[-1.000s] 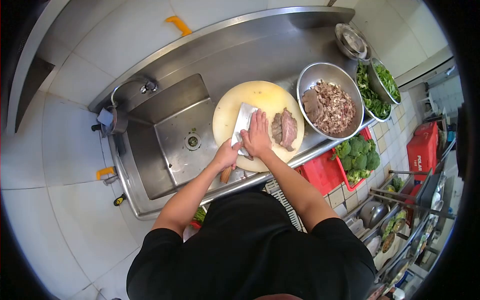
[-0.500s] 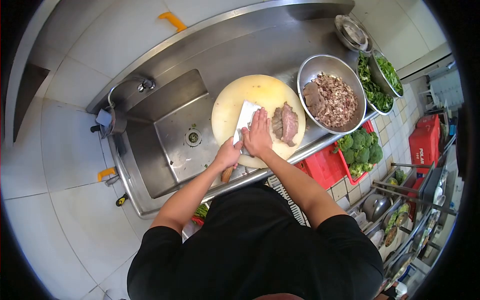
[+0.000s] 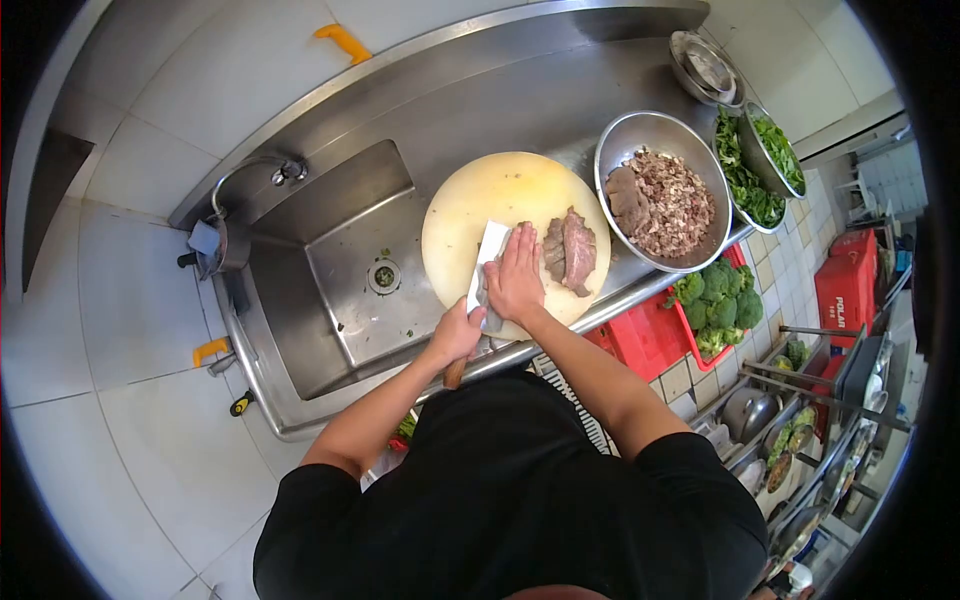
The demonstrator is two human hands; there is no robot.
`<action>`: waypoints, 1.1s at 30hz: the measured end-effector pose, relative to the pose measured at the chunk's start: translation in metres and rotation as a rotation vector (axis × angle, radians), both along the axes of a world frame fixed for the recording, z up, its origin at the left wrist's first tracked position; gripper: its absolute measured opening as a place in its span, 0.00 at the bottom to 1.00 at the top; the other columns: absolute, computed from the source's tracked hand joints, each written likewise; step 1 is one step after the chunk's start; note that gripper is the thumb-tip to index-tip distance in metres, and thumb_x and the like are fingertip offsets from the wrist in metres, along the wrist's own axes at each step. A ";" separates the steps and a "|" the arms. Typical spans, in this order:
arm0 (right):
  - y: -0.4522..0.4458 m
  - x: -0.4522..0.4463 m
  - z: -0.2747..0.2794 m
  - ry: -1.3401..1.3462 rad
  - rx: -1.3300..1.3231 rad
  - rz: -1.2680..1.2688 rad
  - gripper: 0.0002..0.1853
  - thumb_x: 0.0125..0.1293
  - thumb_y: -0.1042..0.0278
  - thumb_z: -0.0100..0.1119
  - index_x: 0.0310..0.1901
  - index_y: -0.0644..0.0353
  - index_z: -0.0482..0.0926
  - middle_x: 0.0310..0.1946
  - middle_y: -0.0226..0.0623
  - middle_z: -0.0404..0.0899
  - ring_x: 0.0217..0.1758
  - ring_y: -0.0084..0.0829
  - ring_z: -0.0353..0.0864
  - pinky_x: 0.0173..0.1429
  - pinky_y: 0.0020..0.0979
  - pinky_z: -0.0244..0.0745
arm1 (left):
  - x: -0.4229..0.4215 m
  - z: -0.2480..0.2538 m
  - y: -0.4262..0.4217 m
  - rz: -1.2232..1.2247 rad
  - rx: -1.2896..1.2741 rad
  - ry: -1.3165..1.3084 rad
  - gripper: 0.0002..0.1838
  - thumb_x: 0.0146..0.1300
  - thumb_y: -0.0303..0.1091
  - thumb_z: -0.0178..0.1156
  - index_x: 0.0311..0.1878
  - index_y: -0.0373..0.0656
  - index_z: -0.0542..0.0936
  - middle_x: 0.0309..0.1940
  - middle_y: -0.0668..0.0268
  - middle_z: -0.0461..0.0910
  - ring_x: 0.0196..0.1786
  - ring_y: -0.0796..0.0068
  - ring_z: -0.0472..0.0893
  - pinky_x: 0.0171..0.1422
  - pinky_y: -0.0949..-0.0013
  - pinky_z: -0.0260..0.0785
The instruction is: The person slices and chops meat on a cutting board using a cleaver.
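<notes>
My left hand (image 3: 457,333) is wrapped round the wooden handle (image 3: 455,372) of a cleaver (image 3: 488,262), whose bright blade points away from me over the round cutting board (image 3: 465,205). Beside the blade, my right hand (image 3: 515,278) lies with its fingers stretched forward on the board, palm down. Whatever is under its palm is mostly hidden; a bit of greyish meat shows between it and the blade. Pieces of meat (image 3: 577,252) rest on the board to the right of my right hand.
A steel bowl (image 3: 610,160) of chopped meat stands right of the board, with bowls of leafy greens (image 3: 742,185) beyond. The sink basin (image 3: 330,290) and faucet (image 3: 288,172) are at left. Broccoli (image 3: 720,298) fills a red crate below the counter edge; shelves (image 3: 800,400) stand lower right.
The cleaver's blade has tilted more upright and shows narrower. Both hands have stayed nearly in place, and the camera view has shifted slightly.
</notes>
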State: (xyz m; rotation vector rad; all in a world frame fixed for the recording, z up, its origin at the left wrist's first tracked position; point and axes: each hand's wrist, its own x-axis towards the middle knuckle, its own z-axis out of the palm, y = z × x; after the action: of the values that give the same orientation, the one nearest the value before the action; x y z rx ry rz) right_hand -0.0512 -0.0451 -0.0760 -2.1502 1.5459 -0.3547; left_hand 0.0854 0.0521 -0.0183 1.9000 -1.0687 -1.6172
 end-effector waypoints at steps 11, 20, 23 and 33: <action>-0.003 0.001 -0.004 0.042 -0.022 -0.036 0.48 0.80 0.44 0.40 0.79 0.83 0.38 0.83 0.71 0.32 0.88 0.64 0.27 0.89 0.54 0.26 | 0.004 -0.010 0.011 -0.015 0.021 -0.021 0.16 0.80 0.39 0.53 0.55 0.33 0.73 0.24 0.57 0.79 0.13 0.66 0.77 0.17 0.61 0.69; -0.001 0.002 -0.001 0.046 0.008 -0.053 0.49 0.80 0.44 0.41 0.79 0.83 0.38 0.83 0.72 0.32 0.87 0.68 0.26 0.88 0.57 0.24 | 0.005 -0.002 0.018 -0.034 0.077 -0.021 0.18 0.80 0.41 0.54 0.59 0.33 0.72 0.23 0.60 0.77 0.13 0.70 0.76 0.17 0.63 0.69; -0.002 0.000 0.005 0.026 0.025 -0.068 0.49 0.80 0.44 0.42 0.79 0.83 0.38 0.83 0.71 0.32 0.88 0.67 0.26 0.88 0.57 0.24 | 0.004 -0.007 0.026 -0.014 0.063 -0.015 0.17 0.80 0.41 0.54 0.59 0.35 0.73 0.23 0.61 0.77 0.13 0.70 0.75 0.17 0.63 0.69; 0.001 0.000 0.005 0.009 -0.005 -0.071 0.50 0.80 0.39 0.41 0.80 0.81 0.39 0.84 0.69 0.33 0.88 0.65 0.28 0.88 0.57 0.24 | 0.000 0.006 0.049 -0.028 0.084 -0.145 0.18 0.81 0.43 0.54 0.55 0.33 0.74 0.24 0.58 0.79 0.13 0.69 0.76 0.17 0.62 0.69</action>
State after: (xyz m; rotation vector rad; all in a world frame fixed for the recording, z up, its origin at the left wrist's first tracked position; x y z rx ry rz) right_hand -0.0516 -0.0439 -0.0711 -2.1073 1.6304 -0.3733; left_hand 0.0851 0.1010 -0.0120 2.0934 -1.1050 -1.5827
